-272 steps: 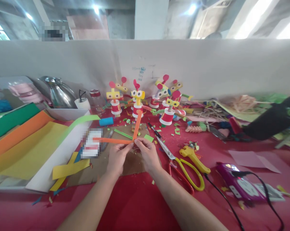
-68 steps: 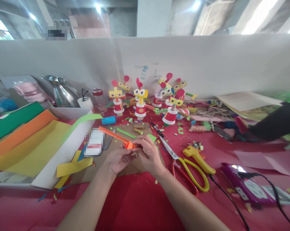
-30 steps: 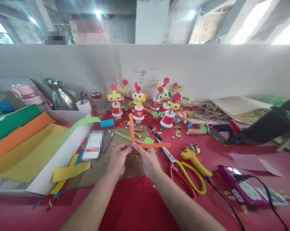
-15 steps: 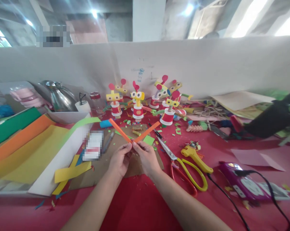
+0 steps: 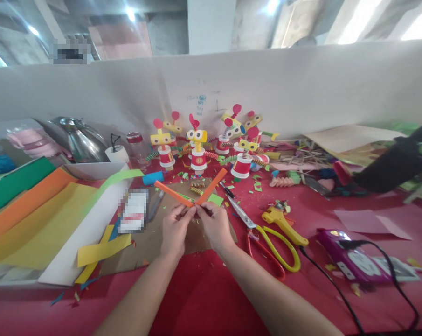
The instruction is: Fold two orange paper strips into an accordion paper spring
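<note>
Two orange paper strips (image 5: 213, 185) meet in a V, their lower ends pinched between my fingertips. My left hand (image 5: 176, 226) is closed on the joined end from the left. From the right, my right hand (image 5: 214, 224) grips the same spot, thumbs close together. Whether the strips are glued or folded at the join is hidden by my fingers. Beneath lies a brown cardboard sheet (image 5: 127, 256). Just beyond the strips sit small striped paper springs (image 5: 197, 189) and a light green paper square (image 5: 216, 199). A blue paper roll (image 5: 153, 178) is near the left strip's tip.
Scissors (image 5: 244, 214) with yellow and red handles lie right of my hands, beside a yellow glue gun (image 5: 284, 226) with a cord. Several paper-cup figures (image 5: 198, 158) stand behind. A white box (image 5: 78, 233) of coloured paper is at left, a purple device (image 5: 350, 259) at right.
The V has opened wider, with the left strip tilted lower. My left hand has turned, its thumb now along the join. The whole view has shifted slightly.
</note>
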Tool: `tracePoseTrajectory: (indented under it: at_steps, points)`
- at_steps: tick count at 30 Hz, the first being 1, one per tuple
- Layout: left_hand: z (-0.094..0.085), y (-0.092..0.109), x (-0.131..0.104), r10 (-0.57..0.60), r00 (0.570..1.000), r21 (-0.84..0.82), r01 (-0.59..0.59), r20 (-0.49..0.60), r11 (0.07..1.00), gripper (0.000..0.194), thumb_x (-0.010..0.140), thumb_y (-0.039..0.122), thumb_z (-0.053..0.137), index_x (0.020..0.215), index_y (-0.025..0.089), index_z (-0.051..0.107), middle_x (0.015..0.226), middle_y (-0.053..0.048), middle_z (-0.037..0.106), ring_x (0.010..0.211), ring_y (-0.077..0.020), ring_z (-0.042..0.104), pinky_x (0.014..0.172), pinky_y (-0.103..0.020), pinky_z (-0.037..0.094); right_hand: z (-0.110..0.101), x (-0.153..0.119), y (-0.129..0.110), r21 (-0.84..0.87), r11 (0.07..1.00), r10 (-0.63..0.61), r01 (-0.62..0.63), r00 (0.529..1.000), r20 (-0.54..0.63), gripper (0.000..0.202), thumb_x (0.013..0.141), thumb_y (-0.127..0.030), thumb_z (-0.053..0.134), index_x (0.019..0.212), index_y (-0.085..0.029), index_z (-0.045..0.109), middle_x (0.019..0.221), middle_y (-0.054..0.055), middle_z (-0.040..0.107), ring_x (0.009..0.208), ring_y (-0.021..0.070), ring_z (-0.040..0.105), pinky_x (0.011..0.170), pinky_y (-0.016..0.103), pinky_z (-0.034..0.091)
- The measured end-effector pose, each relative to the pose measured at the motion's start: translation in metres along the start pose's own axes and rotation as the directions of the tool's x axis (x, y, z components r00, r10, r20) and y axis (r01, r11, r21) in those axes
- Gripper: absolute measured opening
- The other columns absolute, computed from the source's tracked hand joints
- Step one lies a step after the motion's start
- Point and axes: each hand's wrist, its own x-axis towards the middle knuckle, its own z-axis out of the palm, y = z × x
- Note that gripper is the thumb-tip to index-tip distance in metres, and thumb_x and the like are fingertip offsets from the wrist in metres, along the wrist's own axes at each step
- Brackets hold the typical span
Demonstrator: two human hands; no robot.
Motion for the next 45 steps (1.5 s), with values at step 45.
tracePoseTrajectory:
  at_steps: [45]
  points:
    - [-0.004, 0.014, 0.008, -0.201, 0.966, -0.327, 0.140, -0.160, 0.934, 0.026, 0.055, 0.020, 0.080, 0.079, 0.011, 0.072, 0.074, -0.006, 0.072, 0.068, -0.0134, 0.064, 0.064, -0.024, 0.048, -0.006, 0.011, -0.011, 0.163, 0.966, 0.198, -0.199, 0.980, 0.023, 0.016, 0.057, -0.027, 0.076, 0.065, -0.016, 0.068, 0.059, -0.001, 0.062, 0.055, 0.0103, 0.054, 0.057, 0.025, 0.044]
